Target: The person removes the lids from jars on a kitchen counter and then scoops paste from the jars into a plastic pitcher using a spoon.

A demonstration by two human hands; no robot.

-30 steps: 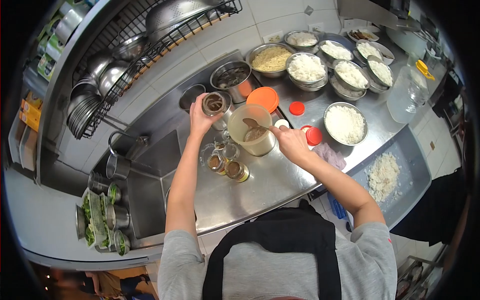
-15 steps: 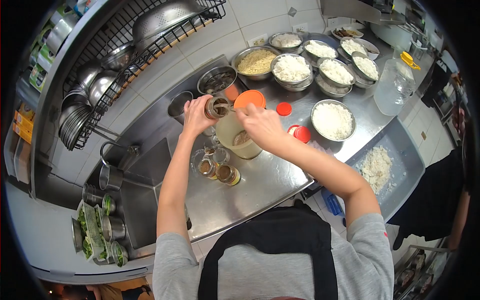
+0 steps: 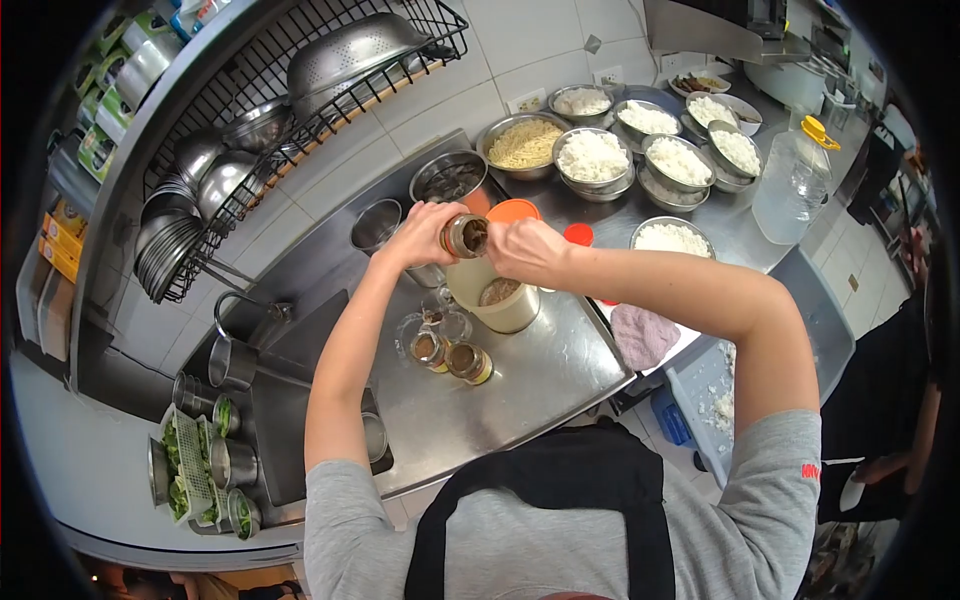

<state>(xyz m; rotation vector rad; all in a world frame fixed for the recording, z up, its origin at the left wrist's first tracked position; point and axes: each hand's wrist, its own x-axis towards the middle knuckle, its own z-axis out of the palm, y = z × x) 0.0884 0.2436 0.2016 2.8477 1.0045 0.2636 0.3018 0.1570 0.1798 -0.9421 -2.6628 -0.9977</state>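
My left hand grips a glass jar of brown contents, tilted with its mouth toward my right hand. The fingers of my right hand are closed at the jar's mouth around a spoon, now mostly hidden by the hand and jar. Below both hands stands a pale plastic tub with a light brown mass inside. Two more open jars with brown residue, one jar and another jar, stand on the steel counter beside clear glassware.
Bowls of rice and a bowl of noodles line the back. An orange lid lies behind the tub. A pink cloth and a grey bin are at right, a sink at left. Another person stands far right.
Both hands and the jar have shifted slightly right and down in view. The jar tips more toward my right hand, and my right elbow has swung outward. The pink cloth shows more.
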